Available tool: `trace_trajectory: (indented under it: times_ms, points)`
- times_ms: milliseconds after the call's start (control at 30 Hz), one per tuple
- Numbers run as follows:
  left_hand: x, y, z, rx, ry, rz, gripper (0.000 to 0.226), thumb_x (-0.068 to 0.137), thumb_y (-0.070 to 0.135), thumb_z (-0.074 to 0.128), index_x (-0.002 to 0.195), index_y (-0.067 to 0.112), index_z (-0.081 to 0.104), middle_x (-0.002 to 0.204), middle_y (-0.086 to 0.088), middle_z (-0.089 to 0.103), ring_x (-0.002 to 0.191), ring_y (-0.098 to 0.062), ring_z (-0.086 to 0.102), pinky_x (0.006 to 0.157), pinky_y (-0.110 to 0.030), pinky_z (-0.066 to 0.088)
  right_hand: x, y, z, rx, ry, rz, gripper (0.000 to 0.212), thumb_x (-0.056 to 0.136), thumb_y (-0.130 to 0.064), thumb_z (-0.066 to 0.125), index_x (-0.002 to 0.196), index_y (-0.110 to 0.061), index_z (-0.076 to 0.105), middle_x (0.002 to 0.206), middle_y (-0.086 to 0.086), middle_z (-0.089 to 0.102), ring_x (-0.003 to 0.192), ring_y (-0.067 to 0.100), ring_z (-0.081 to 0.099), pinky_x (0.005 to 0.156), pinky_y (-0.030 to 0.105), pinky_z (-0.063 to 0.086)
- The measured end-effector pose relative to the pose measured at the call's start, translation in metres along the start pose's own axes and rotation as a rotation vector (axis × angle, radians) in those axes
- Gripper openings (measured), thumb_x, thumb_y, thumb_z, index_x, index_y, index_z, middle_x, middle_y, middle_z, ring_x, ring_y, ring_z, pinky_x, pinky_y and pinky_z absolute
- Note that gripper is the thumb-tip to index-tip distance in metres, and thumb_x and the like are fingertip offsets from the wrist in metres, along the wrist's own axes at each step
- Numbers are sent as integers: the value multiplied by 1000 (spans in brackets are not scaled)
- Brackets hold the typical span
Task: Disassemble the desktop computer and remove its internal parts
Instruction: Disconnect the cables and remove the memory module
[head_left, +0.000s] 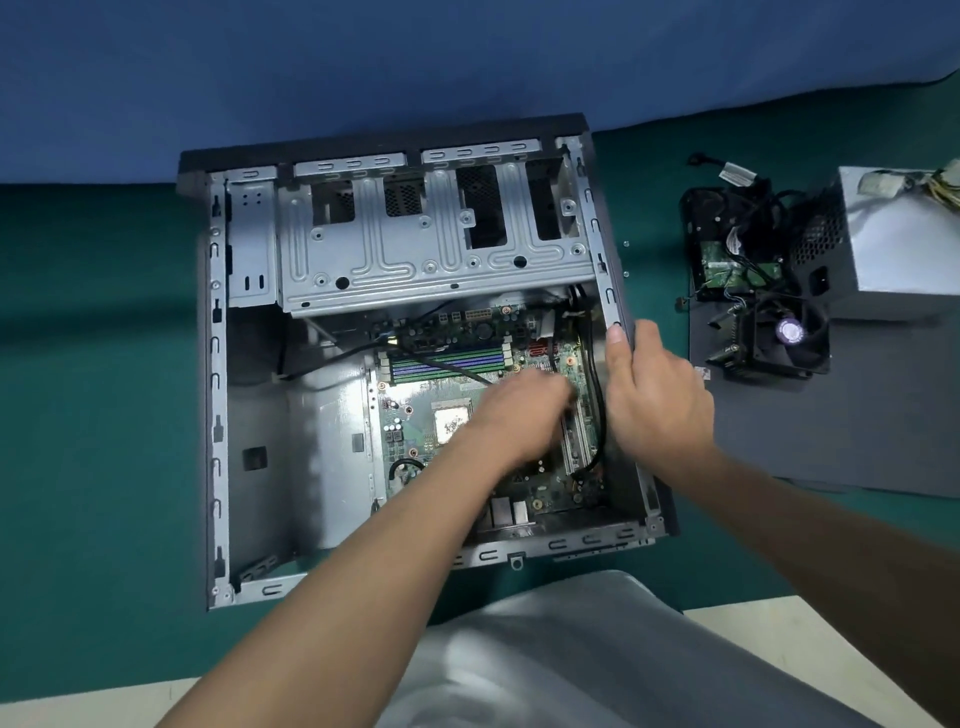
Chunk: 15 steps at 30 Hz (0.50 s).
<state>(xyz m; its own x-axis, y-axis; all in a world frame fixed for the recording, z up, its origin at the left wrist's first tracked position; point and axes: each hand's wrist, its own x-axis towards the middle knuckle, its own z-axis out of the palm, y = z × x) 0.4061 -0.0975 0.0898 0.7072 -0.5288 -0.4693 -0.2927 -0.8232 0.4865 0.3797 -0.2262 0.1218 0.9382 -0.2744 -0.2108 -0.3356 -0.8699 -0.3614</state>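
An open desktop case (218, 395) lies on its side on a green mat. Inside, a green motherboard (415, 421) sits at the lower right, with memory slots (447, 361) near its top and a bare processor (451, 423) in the middle. A grey drive cage (415, 244) spans the upper part. My left hand (524, 410) reaches over the right part of the board; it is blurred and its grip is unclear. My right hand (654, 400) grips the case's right wall, thumb on the rim. A black cable (597, 384) runs down beside that wall.
Right of the case, removed parts rest on a dark panel (857, 431): a hard drive (727, 265), a cooler fan (789, 332) and a grey power supply (893, 249). Two small screws (626, 258) lie on the mat. My grey-clad lap (571, 649) is below.
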Motion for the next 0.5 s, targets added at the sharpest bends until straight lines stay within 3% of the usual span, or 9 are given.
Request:
trace_trajectory:
  times_ms: [67,167,267,400,500]
  points:
    - [10,-6,-6,-141,166,-90,22,90,9,61,111,10,66,103,-10,69,94,-27,66,80,-36,52,8,-4,-4,59,-80,81,49,96,-57,10,95,-18,40,97,13,62,89,36,53,74,44,35]
    - [27,-14,-11,-379,255,-234,29,92,20,66,121,15,66,112,-8,70,99,-25,66,91,-41,53,35,-14,-6,218,-128,276,70,94,-63,5,117,-19,54,122,13,57,116,37,46,89,46,31]
    - [46,-17,-10,-463,279,-286,28,90,25,68,117,16,68,111,-9,71,106,-28,64,92,-41,51,48,-23,-1,183,-30,342,71,96,-60,6,116,-18,60,122,14,58,114,34,47,91,46,32]
    - [66,-13,-9,-364,230,-338,15,91,33,66,95,19,70,95,-8,73,96,-28,67,79,-33,50,48,-25,4,51,49,344,70,97,-58,8,104,-16,63,110,17,62,104,36,52,88,46,36]
    - [75,-13,-7,-386,156,-403,33,92,39,62,66,24,50,86,3,71,94,-22,65,74,-30,39,49,-24,5,13,82,323,69,98,-56,10,96,-13,63,105,18,63,99,36,54,81,43,35]
